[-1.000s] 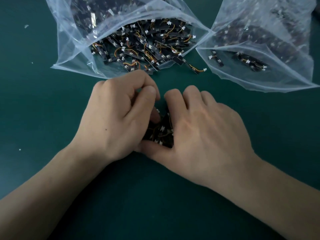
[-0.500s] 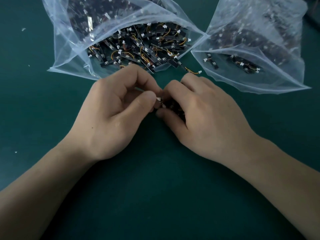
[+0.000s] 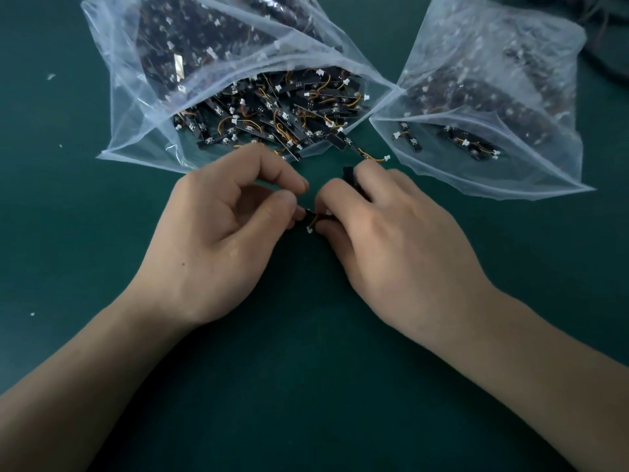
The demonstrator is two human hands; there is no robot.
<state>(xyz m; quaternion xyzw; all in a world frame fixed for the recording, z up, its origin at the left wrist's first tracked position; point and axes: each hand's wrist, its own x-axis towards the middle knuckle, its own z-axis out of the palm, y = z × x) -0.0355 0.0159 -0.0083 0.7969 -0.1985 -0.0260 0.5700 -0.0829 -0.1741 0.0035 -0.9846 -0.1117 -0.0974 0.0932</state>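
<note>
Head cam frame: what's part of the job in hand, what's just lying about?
In the job: left hand pinching a small black module with orange wire and white plug; right hand gripping a bundle of black modules; fuller clear plastic bag of such modules; second clear plastic bag.
Lying about: white flecks on the green mat; dark cables at top right.
</note>
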